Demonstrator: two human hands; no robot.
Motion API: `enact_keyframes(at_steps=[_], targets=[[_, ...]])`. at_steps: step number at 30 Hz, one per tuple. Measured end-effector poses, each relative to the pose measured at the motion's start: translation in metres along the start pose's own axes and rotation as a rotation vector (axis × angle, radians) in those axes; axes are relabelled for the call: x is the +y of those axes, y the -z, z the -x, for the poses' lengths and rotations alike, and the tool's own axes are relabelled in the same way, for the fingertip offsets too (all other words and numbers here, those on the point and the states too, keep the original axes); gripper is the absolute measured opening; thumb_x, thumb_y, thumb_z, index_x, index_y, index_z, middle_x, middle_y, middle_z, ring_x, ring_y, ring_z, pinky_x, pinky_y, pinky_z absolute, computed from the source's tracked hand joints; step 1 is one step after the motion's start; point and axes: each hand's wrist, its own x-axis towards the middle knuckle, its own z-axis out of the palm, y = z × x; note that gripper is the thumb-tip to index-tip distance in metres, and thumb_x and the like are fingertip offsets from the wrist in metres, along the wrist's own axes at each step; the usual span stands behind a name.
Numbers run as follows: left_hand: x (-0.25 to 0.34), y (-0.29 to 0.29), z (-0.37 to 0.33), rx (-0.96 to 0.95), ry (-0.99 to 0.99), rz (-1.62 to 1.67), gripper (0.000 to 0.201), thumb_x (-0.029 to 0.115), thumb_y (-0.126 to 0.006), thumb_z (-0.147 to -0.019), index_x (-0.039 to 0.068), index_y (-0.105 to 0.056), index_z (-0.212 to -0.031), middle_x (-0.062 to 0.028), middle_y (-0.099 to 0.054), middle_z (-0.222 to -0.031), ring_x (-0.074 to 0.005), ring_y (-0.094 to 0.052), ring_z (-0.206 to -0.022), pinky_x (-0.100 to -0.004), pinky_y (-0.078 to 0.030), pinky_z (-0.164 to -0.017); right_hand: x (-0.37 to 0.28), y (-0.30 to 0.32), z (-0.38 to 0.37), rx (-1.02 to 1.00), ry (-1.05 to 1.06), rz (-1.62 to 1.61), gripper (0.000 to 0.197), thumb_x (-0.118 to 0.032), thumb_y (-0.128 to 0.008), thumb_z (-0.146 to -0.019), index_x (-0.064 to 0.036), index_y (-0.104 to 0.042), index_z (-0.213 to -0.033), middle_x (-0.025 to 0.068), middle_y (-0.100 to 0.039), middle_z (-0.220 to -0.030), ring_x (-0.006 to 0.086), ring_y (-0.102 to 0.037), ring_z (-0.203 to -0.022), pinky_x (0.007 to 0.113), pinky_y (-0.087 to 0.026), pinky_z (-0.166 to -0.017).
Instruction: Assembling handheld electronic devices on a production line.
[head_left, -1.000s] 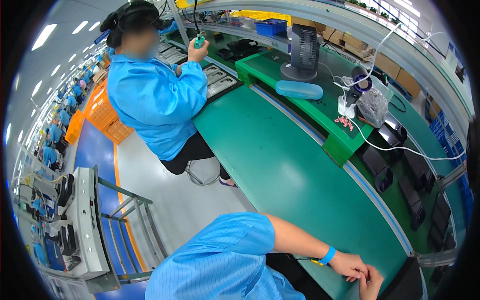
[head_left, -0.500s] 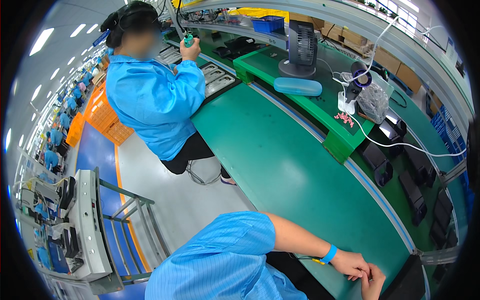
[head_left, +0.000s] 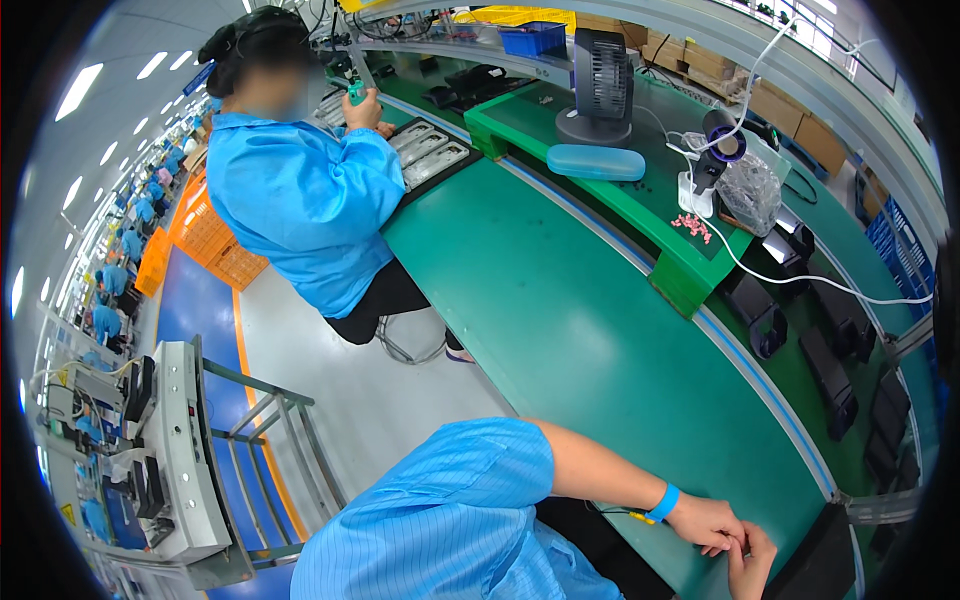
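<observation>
My left hand (head_left: 704,524) reaches in over the near right part of the green work surface (head_left: 560,330). Around its wrist runs a blue strap (head_left: 663,503) with a yellow clip and a thin cord. Its fingers are curled in and meet those of my right hand (head_left: 752,566), which is bent and partly cut off by the lower edge. Both hands are closed. Anything between their fingertips is hidden or too small to make out. A black piece (head_left: 815,555) lies along the surface's edge, just right of my hands.
A co-worker in blue holds a green hand tool (head_left: 356,93) over a black tray (head_left: 445,170) of metal-coloured parts. A raised green shelf (head_left: 600,215) bears a fan (head_left: 602,85), a blue case (head_left: 596,162) and small pink pieces (head_left: 692,228). Black devices (head_left: 828,375) lie at right.
My hands stay together, fingers curled, with barely any shift. The co-worker's hand and green tool have moved slightly down and left. The view has tilted a little.
</observation>
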Motion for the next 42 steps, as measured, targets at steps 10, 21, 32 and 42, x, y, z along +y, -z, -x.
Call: enact_keyframes(at_steps=[10,21,32,42], targets=[[0.003,0.002,0.003,0.024,0.012,-0.006,0.030,0.009,-0.048,-0.096,0.004,-0.065,-0.120,-0.0088,-0.068,-0.081,-0.0187,-0.067,-0.070,-0.0334,-0.054,-0.066,-0.001,0.001,-0.003,-0.019,0.008,0.026,0.029,-0.016,-0.065,-0.095,-0.0030,-0.066,-0.121,0.0241,-0.069,-0.106,0.0427,-0.067,-0.093,0.045,-0.052,-0.079],[0.003,0.001,0.001,0.032,-0.021,-0.014,0.027,0.009,-0.048,-0.094,0.002,-0.065,-0.114,-0.0092,-0.068,-0.079,-0.0200,-0.068,-0.068,-0.0342,-0.054,-0.065,0.001,0.000,-0.002,-0.023,-0.042,0.038,0.029,-0.016,-0.066,-0.094,-0.0016,-0.066,-0.119,0.0255,-0.068,-0.108,0.0438,-0.067,-0.094,0.046,-0.053,-0.079],[-0.001,-0.001,0.003,0.044,-0.013,-0.002,0.023,0.008,-0.048,-0.095,0.001,-0.063,-0.111,-0.0093,-0.068,-0.079,-0.0200,-0.068,-0.067,-0.0338,-0.054,-0.063,-0.001,-0.001,-0.003,-0.023,-0.033,0.009,0.029,-0.017,-0.066,-0.094,-0.0020,-0.067,-0.119,0.0255,-0.068,-0.108,0.0442,-0.067,-0.096,0.046,-0.053,-0.079],[0.001,0.003,0.005,0.086,0.038,0.050,0.018,0.012,-0.051,-0.099,0.001,-0.057,-0.111,-0.0106,-0.067,-0.084,-0.0183,-0.066,-0.073,-0.0347,-0.054,-0.065,0.002,-0.008,-0.010,0.079,0.002,-0.064,0.024,-0.005,-0.070,-0.083,0.0027,-0.067,-0.105,0.0155,-0.066,-0.081,0.0253,-0.062,-0.067,0.033,-0.049,-0.062]])
